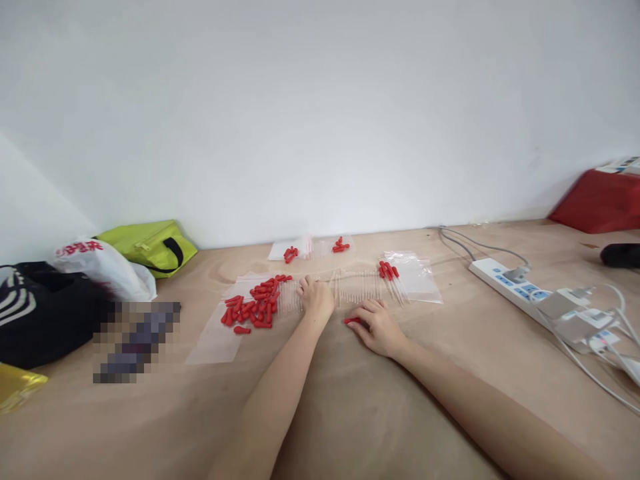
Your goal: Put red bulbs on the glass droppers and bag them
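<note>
My right hand (383, 330) rests low over the table with its fingers closed on a red rubber dropper bulb (352, 321). Across the row of thin clear dropper tubes (357, 287) reaches my left hand (317, 300), its fingers curled down among them; whether a tube is between the fingertips is hidden. Left of that hand, a heap of red bulbs (255, 307) lies partly on a clear plastic bag (213, 343). To the right, several tubes with red bulbs fitted (389, 270) lie side by side.
Flat plastic bags (423, 283) lie right of the tubes. Two small groups of red bulbs (291, 254) sit near the wall. A power strip (515, 290) with chargers and cables is at right. Bags, including a lime-green one (145, 243), stand at left.
</note>
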The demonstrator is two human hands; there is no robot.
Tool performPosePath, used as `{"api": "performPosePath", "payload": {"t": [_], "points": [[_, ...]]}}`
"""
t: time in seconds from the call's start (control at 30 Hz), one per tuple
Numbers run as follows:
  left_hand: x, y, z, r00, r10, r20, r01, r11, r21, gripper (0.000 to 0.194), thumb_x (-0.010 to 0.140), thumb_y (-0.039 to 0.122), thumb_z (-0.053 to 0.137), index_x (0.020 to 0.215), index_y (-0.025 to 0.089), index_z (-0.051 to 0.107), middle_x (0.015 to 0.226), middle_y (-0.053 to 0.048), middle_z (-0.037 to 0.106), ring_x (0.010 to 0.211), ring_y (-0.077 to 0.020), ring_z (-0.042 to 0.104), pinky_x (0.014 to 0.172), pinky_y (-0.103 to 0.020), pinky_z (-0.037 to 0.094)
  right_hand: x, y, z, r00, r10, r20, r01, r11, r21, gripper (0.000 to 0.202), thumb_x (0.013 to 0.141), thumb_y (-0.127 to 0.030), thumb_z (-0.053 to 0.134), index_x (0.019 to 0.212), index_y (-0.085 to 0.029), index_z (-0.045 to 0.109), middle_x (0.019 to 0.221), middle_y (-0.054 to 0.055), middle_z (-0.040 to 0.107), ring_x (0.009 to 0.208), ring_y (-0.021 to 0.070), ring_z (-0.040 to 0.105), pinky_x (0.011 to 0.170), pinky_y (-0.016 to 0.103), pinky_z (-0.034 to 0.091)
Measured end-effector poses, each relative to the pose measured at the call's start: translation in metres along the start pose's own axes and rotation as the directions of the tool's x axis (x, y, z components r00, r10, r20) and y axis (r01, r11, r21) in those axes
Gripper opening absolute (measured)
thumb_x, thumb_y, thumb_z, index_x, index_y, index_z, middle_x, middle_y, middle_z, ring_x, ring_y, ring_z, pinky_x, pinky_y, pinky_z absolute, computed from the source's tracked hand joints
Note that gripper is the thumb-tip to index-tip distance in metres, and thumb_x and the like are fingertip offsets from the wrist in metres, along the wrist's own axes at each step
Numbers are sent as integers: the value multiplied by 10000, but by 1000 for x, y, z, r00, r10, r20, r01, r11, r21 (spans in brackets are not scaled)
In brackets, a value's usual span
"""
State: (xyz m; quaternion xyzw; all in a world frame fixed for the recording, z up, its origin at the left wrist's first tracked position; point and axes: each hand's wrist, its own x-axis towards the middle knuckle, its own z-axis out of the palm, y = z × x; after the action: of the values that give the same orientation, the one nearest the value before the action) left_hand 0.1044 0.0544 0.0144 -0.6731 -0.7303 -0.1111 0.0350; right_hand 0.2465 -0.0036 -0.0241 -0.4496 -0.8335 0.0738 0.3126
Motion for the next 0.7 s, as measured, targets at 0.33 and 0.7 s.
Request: {"api": "performPosePath", "payload": {"t": [0.33, 0.7], "points": [[-53, -90, -12, 910, 413, -32, -409, 881, -237, 111, 799, 208, 556, 696, 184, 590, 872, -33, 564, 876, -213, 485, 744, -358, 338, 0, 0, 1, 1000, -18, -15, 18, 1000, 14, 140, 839, -269, 482, 813, -212, 607, 791, 29, 618, 791, 164, 526, 712, 318, 300], [-56, -60, -4, 898, 432, 84, -359, 830, -427, 138, 740, 281, 629, 848, 204, 587, 909, -24, 562, 950, -233, 498, 809, -394, 315, -2, 6, 6, 999, -37, -11, 37, 998, 45, 159, 833, -251, 490, 874, -238, 643, 829, 43, 612, 823, 183, 527, 744, 356, 359]]}}
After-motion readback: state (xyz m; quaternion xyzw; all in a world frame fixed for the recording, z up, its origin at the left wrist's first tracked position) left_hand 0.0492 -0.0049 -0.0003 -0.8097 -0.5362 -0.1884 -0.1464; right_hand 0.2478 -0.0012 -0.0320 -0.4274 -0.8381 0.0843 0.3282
